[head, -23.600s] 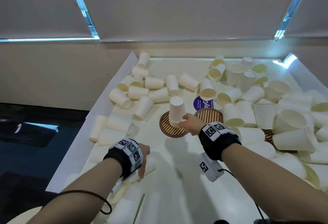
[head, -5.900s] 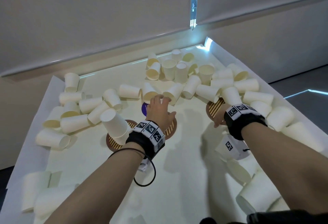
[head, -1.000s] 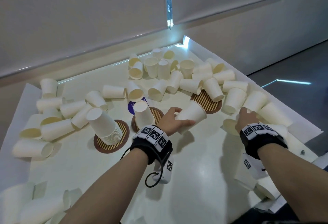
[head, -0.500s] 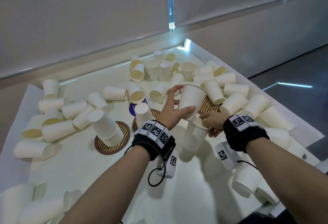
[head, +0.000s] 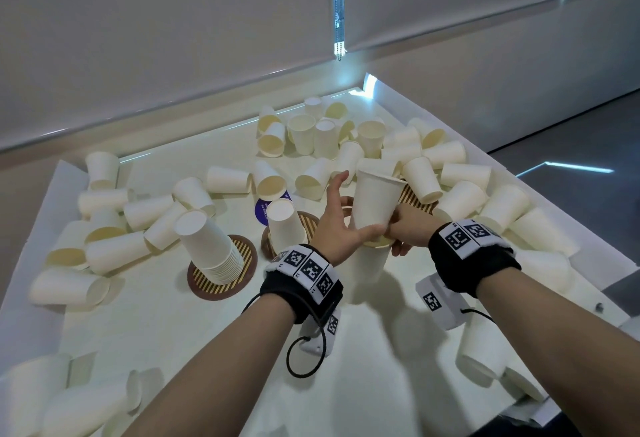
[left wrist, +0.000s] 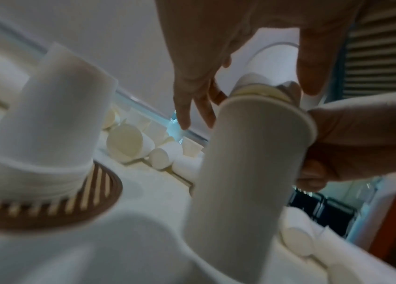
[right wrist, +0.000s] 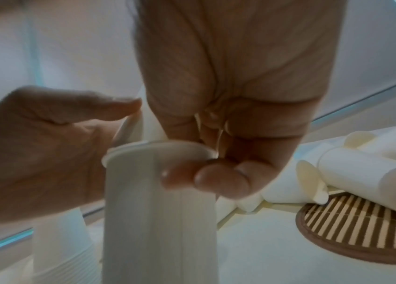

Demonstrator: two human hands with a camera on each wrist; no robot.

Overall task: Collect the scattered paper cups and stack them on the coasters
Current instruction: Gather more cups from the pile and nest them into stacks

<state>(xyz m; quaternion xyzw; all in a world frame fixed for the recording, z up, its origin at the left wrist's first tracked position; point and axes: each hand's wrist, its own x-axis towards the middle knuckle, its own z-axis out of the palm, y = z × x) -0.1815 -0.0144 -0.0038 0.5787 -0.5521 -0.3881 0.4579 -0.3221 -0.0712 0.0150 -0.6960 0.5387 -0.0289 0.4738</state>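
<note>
Above the table's middle, my left hand point(head: 358, 203) holds an upright white paper cup point(head: 375, 199) between thumb and fingers. My right hand point(head: 403, 232) grips a second cup point(head: 370, 263) at its rim, right below. The upper cup's base point(left wrist: 253, 80) sits in the mouth of the lower cup point(left wrist: 248, 163). In the right wrist view, fingers point(right wrist: 216, 176) curl round the lower cup's rim point(right wrist: 158, 151). A tall stack point(head: 207, 246) stands on the left coaster point(head: 242, 284). Upturned cups point(head: 284, 225) stand on the middle coaster point(head: 310, 223).
Cups lie partly over a third striped coaster point(head: 417, 199) at the right. Loose cups are heaped along the far right point(head: 460, 173), at the left point(head: 114, 249) and at the near corners. A purple disc point(head: 262, 210) lies behind the middle coaster. The table's right edge point(head: 588, 263) is close.
A second ago my left hand gripped a lying cup and my right reached into the right heap. Both hands have come together, with the left cup now upright over the right one.
</note>
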